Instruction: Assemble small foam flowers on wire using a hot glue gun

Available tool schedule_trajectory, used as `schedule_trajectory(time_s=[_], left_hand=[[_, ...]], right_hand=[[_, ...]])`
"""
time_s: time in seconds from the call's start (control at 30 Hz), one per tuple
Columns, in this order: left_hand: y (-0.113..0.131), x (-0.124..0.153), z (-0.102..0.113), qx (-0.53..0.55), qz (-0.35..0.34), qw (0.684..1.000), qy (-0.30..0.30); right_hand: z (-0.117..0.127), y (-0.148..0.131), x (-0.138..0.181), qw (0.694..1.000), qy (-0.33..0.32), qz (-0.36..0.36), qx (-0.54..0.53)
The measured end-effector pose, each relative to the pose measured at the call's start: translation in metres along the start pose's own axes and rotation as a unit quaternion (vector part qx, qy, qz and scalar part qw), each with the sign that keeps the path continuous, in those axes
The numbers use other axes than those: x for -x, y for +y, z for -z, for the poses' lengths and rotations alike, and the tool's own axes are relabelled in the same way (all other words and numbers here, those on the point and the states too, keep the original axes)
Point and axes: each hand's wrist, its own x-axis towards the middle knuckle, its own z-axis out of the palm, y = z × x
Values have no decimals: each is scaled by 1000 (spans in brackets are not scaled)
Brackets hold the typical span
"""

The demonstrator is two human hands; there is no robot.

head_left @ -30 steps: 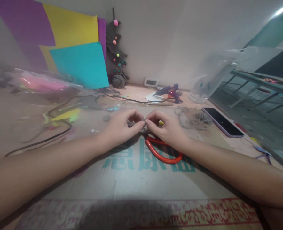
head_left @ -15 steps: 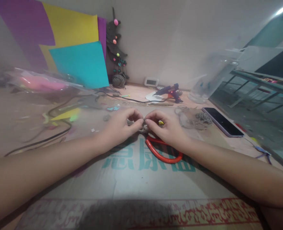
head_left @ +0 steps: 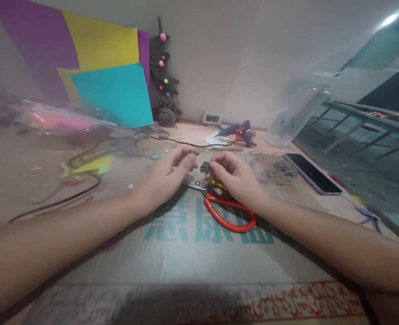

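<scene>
A small looped knot of grey-green cord (head_left: 204, 167) is pinched between the thumb and fingertips of my right hand (head_left: 235, 177). Just left of it, my left hand (head_left: 177, 169) is apart from the knot, its thumb and fingers parted and holding nothing I can see. Beneath both hands lie red-handled scissors (head_left: 231, 229); the blades point left and are partly covered by my left hand. Something small and yellow (head_left: 217, 183) shows under my right fingers, mostly hidden.
A glue gun (head_left: 241, 132) with a lit red light stands at the back near a small white clock (head_left: 212, 118). To the right lie a loose cord bundle (head_left: 285, 171) and a phone (head_left: 312, 174). A black cable (head_left: 80, 195) curves along the left. Printed cardboard (head_left: 192, 266) covers the table.
My left hand has let go and drawn slightly left, away from my right fingertips. The knot and the scissor blades now show between the hands.
</scene>
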Motion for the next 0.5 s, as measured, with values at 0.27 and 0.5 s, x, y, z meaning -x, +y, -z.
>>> schedule_trajectory(time_s=[0.27, 0.5], left_hand=[[-5, -5, 5, -61, -5, 996, 63], [-4, -4, 4, -66, 27, 997, 23]], right_hand=[[1, 3, -2, 999, 3, -4, -39], [0, 2, -3, 1000, 5, 1, -22]])
